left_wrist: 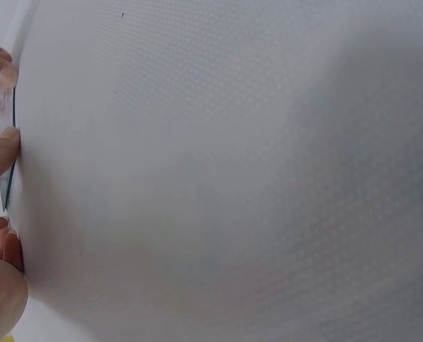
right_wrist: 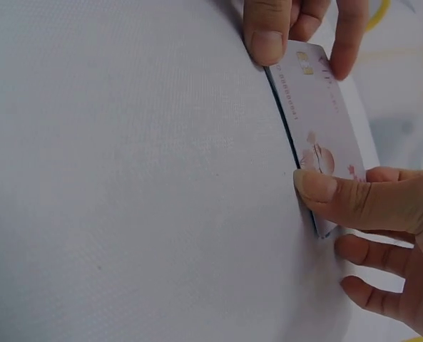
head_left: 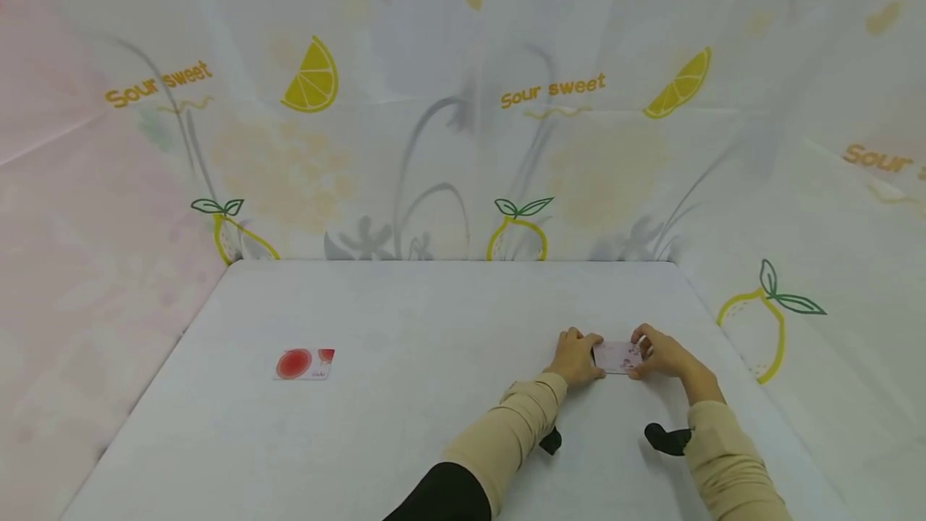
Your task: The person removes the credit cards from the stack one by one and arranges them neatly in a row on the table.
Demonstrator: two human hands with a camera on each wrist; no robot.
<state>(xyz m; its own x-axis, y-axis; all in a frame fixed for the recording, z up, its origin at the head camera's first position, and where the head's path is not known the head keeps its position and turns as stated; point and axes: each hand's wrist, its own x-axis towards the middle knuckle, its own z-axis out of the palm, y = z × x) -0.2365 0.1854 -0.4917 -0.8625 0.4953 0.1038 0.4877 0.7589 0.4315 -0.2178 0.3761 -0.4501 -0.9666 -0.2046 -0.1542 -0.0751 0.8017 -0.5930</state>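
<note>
A pale pink VIP card (head_left: 616,357) lies on the white table toward the right, held between both hands. My left hand (head_left: 576,356) grips its left end, and my right hand (head_left: 664,354) pinches its right end between thumb and fingers. In the right wrist view the card (right_wrist: 314,114) shows a chip and a flower print, with a dark blue edge beneath it. There the left hand (right_wrist: 297,25) holds the chip end, while the right thumb lies over the flower end. The left wrist view catches only part of the left hand (left_wrist: 1,285) and the card's edge.
A second card (head_left: 293,363) with red round prints lies flat on the left of the white table (head_left: 405,441). A lemon-printed cloth (head_left: 419,143) hangs behind and along both sides. Black straps (head_left: 667,440) stick out by the sleeves.
</note>
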